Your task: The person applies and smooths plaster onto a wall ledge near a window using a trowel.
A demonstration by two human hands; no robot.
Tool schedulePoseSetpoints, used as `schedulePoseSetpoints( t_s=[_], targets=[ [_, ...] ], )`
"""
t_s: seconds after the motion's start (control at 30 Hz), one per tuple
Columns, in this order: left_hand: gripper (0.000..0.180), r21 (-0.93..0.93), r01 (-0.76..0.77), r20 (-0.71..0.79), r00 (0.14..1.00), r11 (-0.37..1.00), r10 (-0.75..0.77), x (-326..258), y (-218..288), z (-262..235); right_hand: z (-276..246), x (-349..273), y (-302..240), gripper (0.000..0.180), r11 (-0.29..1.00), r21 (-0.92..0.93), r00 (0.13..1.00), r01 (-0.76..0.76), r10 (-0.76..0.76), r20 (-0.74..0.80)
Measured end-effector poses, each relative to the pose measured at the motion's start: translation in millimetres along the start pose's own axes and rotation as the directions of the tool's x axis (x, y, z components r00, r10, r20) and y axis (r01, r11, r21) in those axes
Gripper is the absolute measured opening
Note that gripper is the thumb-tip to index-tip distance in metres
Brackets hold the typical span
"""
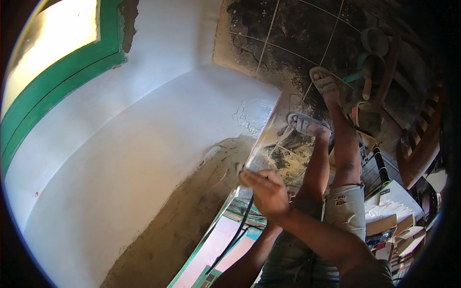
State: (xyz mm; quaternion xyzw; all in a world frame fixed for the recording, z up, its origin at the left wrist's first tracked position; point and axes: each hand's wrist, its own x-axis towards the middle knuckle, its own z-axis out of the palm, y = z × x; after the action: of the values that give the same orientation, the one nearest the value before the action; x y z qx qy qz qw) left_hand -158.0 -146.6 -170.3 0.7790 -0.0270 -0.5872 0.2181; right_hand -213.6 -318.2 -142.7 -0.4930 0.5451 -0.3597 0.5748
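Note:
My right hand [272, 194] is at the long edge of a pale ledge or wall surface [158, 139], with its fingers bent closed. A small dark thing [241, 174] shows at its fingertips, too blurred to name. My left forearm [252, 264] reaches up beneath the right wrist, and the left hand is mostly hidden behind the right one. A rough brown unpainted patch [187, 211] borders the smooth white coat beside my hands. Below them a black cable [235, 235] hangs across a pink panel with green edging [211, 252].
My sandalled feet [307, 124] stand on dusty dark floor tiles [293, 38]. A green window frame [62, 72] is at upper left. Toward the right lie a trowel-like tool [367, 81], a bucket-like container [369, 117], a wooden chair [418, 153] and opened cardboard [394, 225].

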Motion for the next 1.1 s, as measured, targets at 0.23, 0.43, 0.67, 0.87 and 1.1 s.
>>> schedulePoseSetpoints(
  t_s=[0.23,0.43,0.67,0.87,1.1],
  targets=[
    [0.047,0.029,0.004,-0.009,1.000,1.000,-0.003,-1,11,1,-6,12,-20,0.047,0.969,0.052,0.970,0.241,-0.241,-0.008],
    [0.046,0.092,0.052,-0.074,0.996,0.994,-0.045,-3,3,-3,-13,16,-44,0.045,0.911,0.050,0.911,0.410,-0.411,0.021],
    [0.044,-0.170,-0.107,-0.016,0.994,0.980,0.106,10,-14,-8,-13,21,-43,0.047,0.972,0.037,0.973,0.230,-0.230,0.007],
    [0.037,-0.003,-0.092,-0.040,0.995,0.996,0.092,-3,5,4,-14,10,-50,0.047,0.982,0.023,0.982,0.188,-0.189,0.028],
    [0.034,-0.161,-0.138,-0.144,0.983,0.977,0.115,6,-7,-4,-21,4,-59,0.037,0.961,0.028,0.951,0.277,-0.278,0.133]
  ],
)
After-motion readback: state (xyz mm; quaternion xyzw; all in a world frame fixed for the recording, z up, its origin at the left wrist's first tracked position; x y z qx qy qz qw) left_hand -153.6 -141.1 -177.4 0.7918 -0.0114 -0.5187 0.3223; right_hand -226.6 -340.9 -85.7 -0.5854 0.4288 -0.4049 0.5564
